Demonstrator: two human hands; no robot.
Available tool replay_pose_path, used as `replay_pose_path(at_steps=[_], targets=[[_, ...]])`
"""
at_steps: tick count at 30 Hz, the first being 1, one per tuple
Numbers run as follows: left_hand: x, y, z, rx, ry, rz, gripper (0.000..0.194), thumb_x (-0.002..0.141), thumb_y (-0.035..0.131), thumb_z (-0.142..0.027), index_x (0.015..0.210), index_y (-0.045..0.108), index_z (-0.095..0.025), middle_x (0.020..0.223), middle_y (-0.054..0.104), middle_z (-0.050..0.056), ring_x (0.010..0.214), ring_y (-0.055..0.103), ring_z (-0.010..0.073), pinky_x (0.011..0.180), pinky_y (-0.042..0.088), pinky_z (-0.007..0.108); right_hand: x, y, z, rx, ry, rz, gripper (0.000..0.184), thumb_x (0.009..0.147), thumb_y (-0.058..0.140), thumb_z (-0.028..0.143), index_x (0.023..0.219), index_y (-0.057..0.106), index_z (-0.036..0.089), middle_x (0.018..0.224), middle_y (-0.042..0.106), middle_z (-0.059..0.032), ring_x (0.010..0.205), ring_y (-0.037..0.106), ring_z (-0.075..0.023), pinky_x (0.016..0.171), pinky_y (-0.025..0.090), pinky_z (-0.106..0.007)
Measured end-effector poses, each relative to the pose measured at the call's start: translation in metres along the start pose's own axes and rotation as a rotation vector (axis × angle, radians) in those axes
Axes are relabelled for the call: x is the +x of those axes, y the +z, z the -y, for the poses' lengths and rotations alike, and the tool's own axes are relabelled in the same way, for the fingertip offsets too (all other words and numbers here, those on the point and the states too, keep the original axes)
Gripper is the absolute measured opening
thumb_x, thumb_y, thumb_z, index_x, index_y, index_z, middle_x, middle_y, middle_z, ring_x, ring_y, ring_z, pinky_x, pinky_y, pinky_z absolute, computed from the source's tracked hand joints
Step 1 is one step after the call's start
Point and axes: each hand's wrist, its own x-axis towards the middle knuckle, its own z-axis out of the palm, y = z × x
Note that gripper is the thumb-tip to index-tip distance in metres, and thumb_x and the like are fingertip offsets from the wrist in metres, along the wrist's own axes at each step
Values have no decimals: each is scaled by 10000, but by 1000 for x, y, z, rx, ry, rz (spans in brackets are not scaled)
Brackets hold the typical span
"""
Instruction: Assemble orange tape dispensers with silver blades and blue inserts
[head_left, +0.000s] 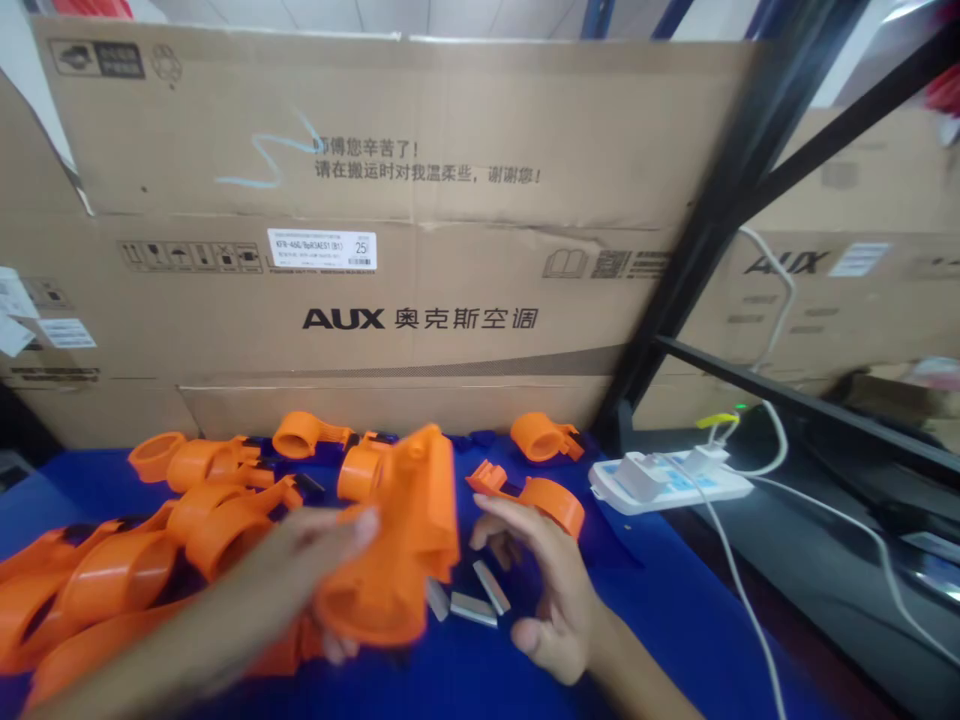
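Observation:
My left hand (300, 570) is closed around an orange tape dispenser (401, 560), raised above the blue table cover (645, 640) and slightly blurred. My right hand (544, 580) hovers just right of it, fingers curved and apart, with nothing in them. Below, between the two hands, a few small silvery metal strips (474, 608) lie on the cover. Just behind my right hand sits another orange dispenser (555, 500); its lower part is partly covered by my fingers.
Many more orange dispensers (120, 570) are heaped at the left, and one (541, 437) lies at the back right. A white power strip (675, 478) with plugs and cables stands on the right. Behind rises a large cardboard box (420, 280) beside a black metal frame (697, 220).

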Motion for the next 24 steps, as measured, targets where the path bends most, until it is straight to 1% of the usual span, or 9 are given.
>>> replay_pose_path(at_steps=[1,4,8,11,14,18,20,21,24], targets=[[5,19,6,32,-25,139,693,794,570,-814,720,733,-144,539,682,98,441,616,208,459,492,302,0,3,2,48,2,-24,843,890,479,788,1490,458,197,975,661,-98,673,589,-221,606,509,-363],[20,57,21,140,-23,235,774,871,406,-832,688,715,-147,452,612,68,372,541,163,417,410,259,2,4,6,120,30,-85,869,862,457,831,1426,504,172,920,657,-94,694,614,-247,668,548,-395],[26,78,22,289,34,145,651,877,462,-795,615,592,-213,452,514,-14,400,508,154,413,300,256,7,-5,10,90,155,-107,753,888,421,830,1234,629,195,854,662,-80,695,646,-250,639,559,-375],[22,83,14,383,120,110,567,911,497,-723,627,551,-235,494,455,-43,467,518,163,451,246,276,9,-9,16,80,212,-126,601,952,487,703,1279,594,210,843,669,-56,648,647,-212,600,554,-340],[18,81,11,357,99,85,558,928,503,-694,603,543,-242,459,449,-39,462,473,171,479,192,301,10,-7,20,1,201,-249,428,985,577,517,1302,567,228,839,672,-35,686,671,-207,673,575,-346],[21,70,17,325,88,-70,504,889,603,-665,613,600,-244,544,549,1,554,518,199,512,239,307,8,-2,14,-117,146,-458,487,948,668,374,1391,516,240,889,686,-33,693,673,-195,672,581,-326],[23,66,18,368,127,-124,505,893,599,-662,619,583,-239,621,566,11,619,534,202,539,272,305,7,-1,9,-184,140,-517,429,935,685,340,1336,570,242,951,700,-54,772,691,-208,705,588,-324],[24,65,17,382,151,-113,521,913,568,-661,614,554,-235,629,543,5,619,515,194,548,280,305,7,-2,8,-208,162,-522,367,935,685,327,1283,607,243,986,707,-63,827,699,-218,742,592,-332],[29,65,12,372,249,43,548,982,456,-621,602,473,-226,608,453,-17,581,415,162,573,304,301,7,-2,6,-193,268,-480,220,958,659,319,1165,661,243,1041,718,-69,915,707,-234,826,594,-363]])
